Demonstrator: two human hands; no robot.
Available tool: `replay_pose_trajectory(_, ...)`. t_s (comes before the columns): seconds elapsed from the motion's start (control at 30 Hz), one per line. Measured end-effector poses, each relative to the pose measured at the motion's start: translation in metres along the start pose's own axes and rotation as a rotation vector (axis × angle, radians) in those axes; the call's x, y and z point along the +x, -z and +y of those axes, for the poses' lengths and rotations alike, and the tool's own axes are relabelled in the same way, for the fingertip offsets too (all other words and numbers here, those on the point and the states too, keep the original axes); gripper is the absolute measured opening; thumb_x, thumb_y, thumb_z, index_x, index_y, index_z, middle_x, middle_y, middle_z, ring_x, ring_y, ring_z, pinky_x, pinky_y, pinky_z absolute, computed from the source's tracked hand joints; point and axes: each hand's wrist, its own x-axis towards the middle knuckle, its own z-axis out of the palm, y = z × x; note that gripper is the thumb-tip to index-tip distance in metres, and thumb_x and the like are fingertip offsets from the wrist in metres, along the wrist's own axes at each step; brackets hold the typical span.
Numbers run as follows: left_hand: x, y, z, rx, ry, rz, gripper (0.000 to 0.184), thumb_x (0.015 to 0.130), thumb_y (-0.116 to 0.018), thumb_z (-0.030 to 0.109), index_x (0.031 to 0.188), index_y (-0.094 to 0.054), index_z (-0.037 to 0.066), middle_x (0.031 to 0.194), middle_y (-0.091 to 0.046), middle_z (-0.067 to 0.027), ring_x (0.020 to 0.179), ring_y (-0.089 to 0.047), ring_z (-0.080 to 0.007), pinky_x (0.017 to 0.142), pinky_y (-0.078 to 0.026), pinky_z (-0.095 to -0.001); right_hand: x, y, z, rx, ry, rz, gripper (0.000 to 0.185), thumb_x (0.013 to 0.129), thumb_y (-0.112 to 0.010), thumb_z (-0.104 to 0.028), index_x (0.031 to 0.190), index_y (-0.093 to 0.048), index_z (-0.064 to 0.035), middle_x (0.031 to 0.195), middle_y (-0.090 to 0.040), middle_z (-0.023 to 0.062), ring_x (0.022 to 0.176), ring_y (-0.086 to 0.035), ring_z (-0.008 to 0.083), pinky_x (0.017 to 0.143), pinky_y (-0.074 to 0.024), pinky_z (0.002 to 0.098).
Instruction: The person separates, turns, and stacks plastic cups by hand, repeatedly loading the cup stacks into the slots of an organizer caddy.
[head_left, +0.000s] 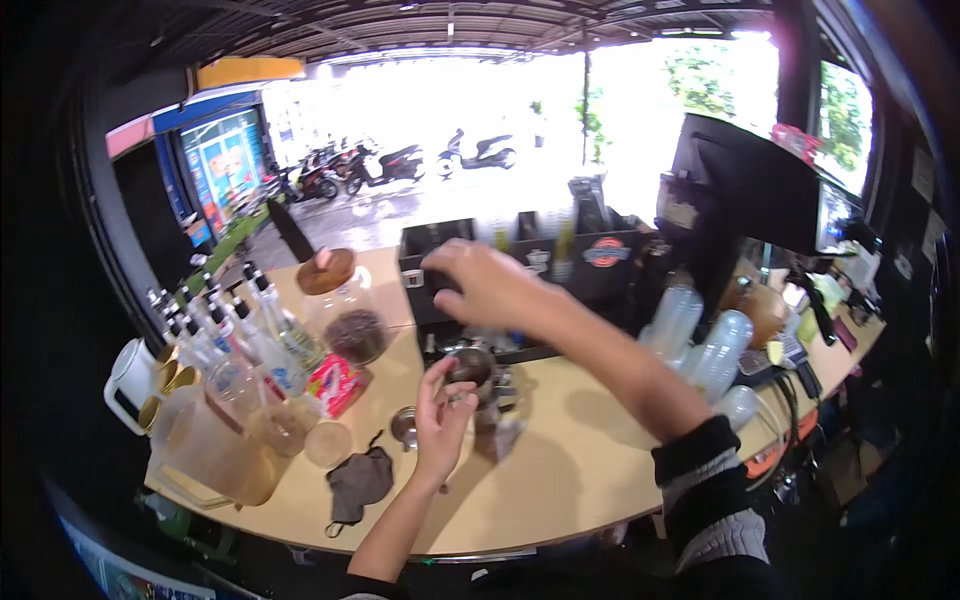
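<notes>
My left hand (443,415) is low over the table, its fingers and thumb around the side of a round metal cup (470,368) with a dark inside. Shiny parts below the cup are blurred. Above and beyond it, my right hand (495,285) hangs in front of a black bar caddy (460,320). Its fingers curve forward, apart from the thumb, and I see nothing held between them. A small metal cup (404,427) stands left of my left wrist. Beside it lies a dark grey cloth face mask (361,485).
At left stand a large plastic pitcher (190,455), several pump bottles (265,345), a glass jar with a wooden lid (345,320) and a red packet (338,385). Stacked plastic cups (722,350) and a black monitor (745,185) stand at right. Motorbikes (385,168) are parked outside.
</notes>
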Motion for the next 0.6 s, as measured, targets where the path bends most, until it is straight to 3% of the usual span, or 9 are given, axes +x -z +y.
replay_pose_trajectory(0.13,0.002,-0.056,-0.018,0.143,0.028,-0.414,0.055,0.081,-0.064,0.007,0.129,-0.036,0.004,0.124,-0.045,-0.0078,0.110,-0.048,-0.0176,0.093,-0.039,-0.0318,-0.115,0.017,-0.040,-0.004,-0.016,0.116,0.032,0.075,-0.065,-0.013,0.103,-0.056,-0.0026,0.097,-0.055,0.0130,0.089,-0.057,0.0319,0.075,-0.0462,0.0390)
replay_pose_trajectory(0.17,0.002,-0.072,-0.021,0.125,0.037,-0.434,0.055,0.081,-0.064,0.007,0.129,-0.036,0.004,0.124,-0.045,-0.0078,0.110,-0.048,-0.0176,0.093,-0.039,-0.0318,-0.143,0.019,-0.044,-0.016,-0.041,0.112,0.032,0.075,-0.065,-0.013,0.103,-0.056,-0.0026,0.097,-0.055,0.0130,0.089,-0.057,0.0319,0.075,-0.0462,0.0390)
replay_pose_trajectory(0.23,-0.001,-0.100,-0.030,0.311,-0.198,-0.684,0.058,0.079,-0.066,0.007,0.128,-0.035,0.003,0.123,-0.046,-0.0083,0.111,-0.047,-0.0196,0.095,-0.037,-0.0325,-0.195,0.027,-0.049,-0.079,-0.014,0.293,0.030,0.073,-0.066,-0.008,0.101,-0.056,-0.0039,0.095,-0.054,0.0122,0.085,-0.056,0.0303,0.073,-0.0462,0.0369)
replay_pose_trajectory(0.3,-0.010,-0.134,-0.052,0.236,-0.115,-0.780,0.068,0.076,-0.069,0.009,0.132,-0.030,0.003,0.122,-0.045,-0.0113,0.113,-0.046,-0.0224,0.098,-0.036,-0.0338,-0.239,0.034,-0.047,-0.013,-0.102,0.373,0.030,0.072,-0.066,-0.006,0.100,-0.057,-0.0039,0.094,-0.054,0.0121,0.085,-0.056,0.0294,0.072,-0.0459,0.0360)
replay_pose_trajectory(0.37,-0.024,-0.171,-0.063,-0.102,0.210,-0.668,0.085,0.070,-0.076,0.014,0.136,-0.024,0.004,0.127,-0.041,-0.0161,0.118,-0.042,-0.0279,0.101,-0.034,-0.0370,-0.279,0.038,-0.042,0.052,-0.179,0.458,0.031,0.070,-0.067,-0.003,0.099,-0.057,-0.0038,0.093,-0.054,0.0120,0.084,-0.055,0.0286,0.071,-0.0456,0.0350)
replay_pose_trajectory(0.4,-0.027,-0.185,-0.075,-0.106,0.213,-0.671,0.085,0.070,-0.076,0.014,0.136,-0.024,0.004,0.127,-0.041,-0.0161,0.118,-0.042,-0.0279,0.101,-0.034,-0.0370,-0.297,0.039,-0.039,-0.002,-0.282,0.546,0.036,0.069,-0.068,-0.003,0.103,-0.055,-0.0036,0.098,-0.053,0.0122,0.091,-0.054,0.0267,0.074,-0.0449,0.0358)
replay_pose_trajectory(0.47,-0.033,-0.208,-0.107,0.186,-0.094,-0.528,0.103,0.060,-0.083,0.022,0.139,-0.019,0.005,0.133,-0.035,-0.0198,0.123,-0.038,-0.0310,0.103,-0.033,-0.0396,-0.329,0.042,-0.026,-0.055,-0.390,0.629,0.042,0.069,-0.069,-0.002,0.107,-0.053,-0.0034,0.103,-0.052,0.0123,0.097,-0.052,0.0248,0.076,-0.0442,0.0366)
replay_pose_trajectory(0.57,-0.036,-0.243,-0.142,0.173,-0.094,-0.430,0.112,0.053,-0.087,0.026,0.138,-0.019,0.003,0.138,-0.029,-0.0208,0.126,-0.034,-0.0312,0.104,-0.032,-0.0399,-0.361,0.038,-0.005,0.053,-0.604,0.766,0.063,0.067,-0.072,-0.004,0.122,-0.041,-0.0025,0.120,-0.044,0.0134,0.113,-0.044,0.0242,0.087,-0.0416,0.0394)
replay_pose_trajectory(0.6,-0.036,-0.248,-0.138,0.144,-0.071,-0.418,0.108,0.052,-0.087,0.024,0.136,-0.023,0.001,0.133,-0.037,-0.0198,0.123,-0.040,-0.0288,0.101,-0.034,-0.0379,-0.363,0.039,0.002,0.115,-0.641,0.756,0.071,0.067,-0.072,-0.004,0.127,-0.034,-0.0030,0.126,-0.039,0.0133,0.118,-0.040,0.0249,0.092,-0.0388,0.0412)
